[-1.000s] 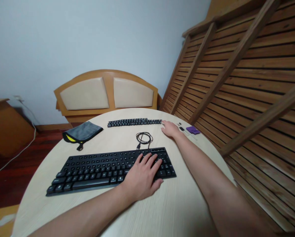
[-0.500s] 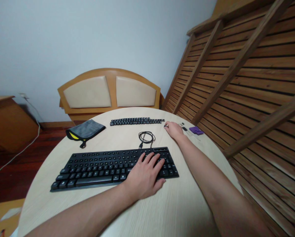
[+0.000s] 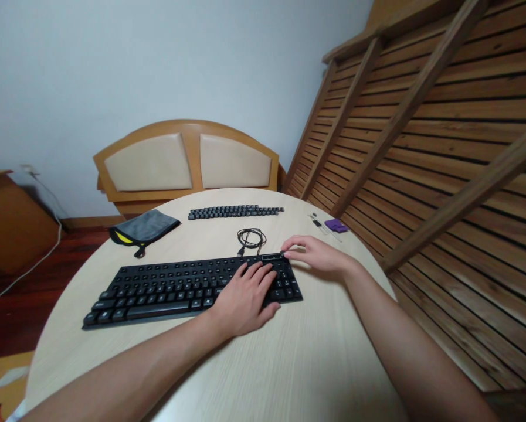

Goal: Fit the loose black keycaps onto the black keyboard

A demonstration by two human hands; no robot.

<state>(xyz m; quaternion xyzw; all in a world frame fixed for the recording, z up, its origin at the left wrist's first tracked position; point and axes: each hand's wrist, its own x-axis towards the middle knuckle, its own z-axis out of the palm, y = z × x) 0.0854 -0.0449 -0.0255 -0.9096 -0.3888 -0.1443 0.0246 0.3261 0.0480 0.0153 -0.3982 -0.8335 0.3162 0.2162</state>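
Round table [image 3: 319, 343], open room right of the keyboard [image 3: 166, 290] out to the rim. Keyboard's mid-table; my left hand [image 3: 243, 299] lies fingers spread over its right end. My right hand [image 3: 313, 253] bunches at the far right corner, can't tell if gripping. Loose keycaps [image 3: 234, 212] near far edge.

Both forearms are bare right up to the lower edge of the view. The left forearm [image 3: 157, 364], on the near side of the keyboard [image 3: 152, 293], is smooth and slender, broadening gradually from a narrow wrist. The left hand [image 3: 244, 300], over the keyboard's right part, is bare, with long, slim fingers and a shorter thumb. Right of the keyboard, the right forearm [image 3: 392, 328] tapers similarly; the right hand [image 3: 313, 253], by the keyboard's far right corner, is bare too.
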